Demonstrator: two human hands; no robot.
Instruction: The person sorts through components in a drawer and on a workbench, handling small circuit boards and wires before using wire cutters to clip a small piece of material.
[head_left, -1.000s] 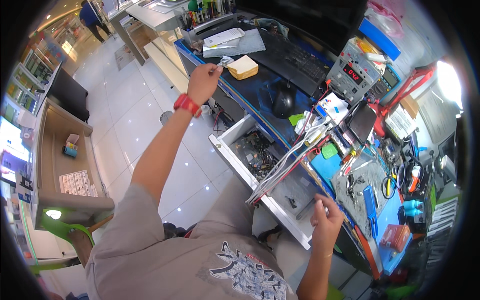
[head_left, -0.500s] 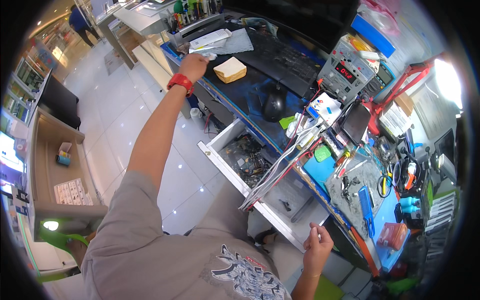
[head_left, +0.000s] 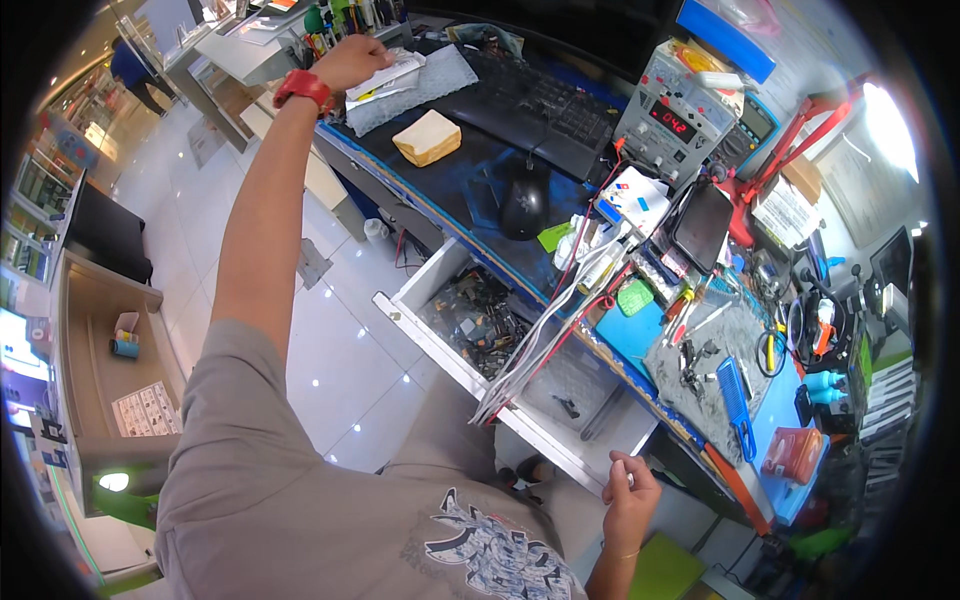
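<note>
Landmark: the black rounded computer mouse (head_left: 524, 200) sits on the dark blue bench mat (head_left: 470, 175), which looks scuffed and glossy; all places below are told from it.
Left hand: the left hand (head_left: 352, 62), on a fully stretched arm with a red wrist strap (head_left: 304, 88), lies far up and left of the mouse, fingers curled down onto a flat white paper packet (head_left: 385, 78); whether it pinches the packet or only presses on it cannot be told.
Packet: thin, crinkled, lying on a grey padded sheet (head_left: 415, 88), well apart from the mouse at the bench's far left end.
Sponge block: a pale yellow, soft-looking rectangular block (head_left: 427, 137) rests left of the mouse, just below the grey sheet.
Keyboard: a black plastic keyboard (head_left: 525, 100) lies just above the mouse.
Right hand: the right hand (head_left: 628, 500), well below and right of the mouse, is loosely curled with fingertips drawn together; anything between them is too small to tell.
Drawer: a white open drawer (head_left: 440, 335), below the mouse, holds a jumble of dark small parts.
Cables: a bundle of white and red cords (head_left: 545, 335) slants across the drawer from beside the mouse.
</note>
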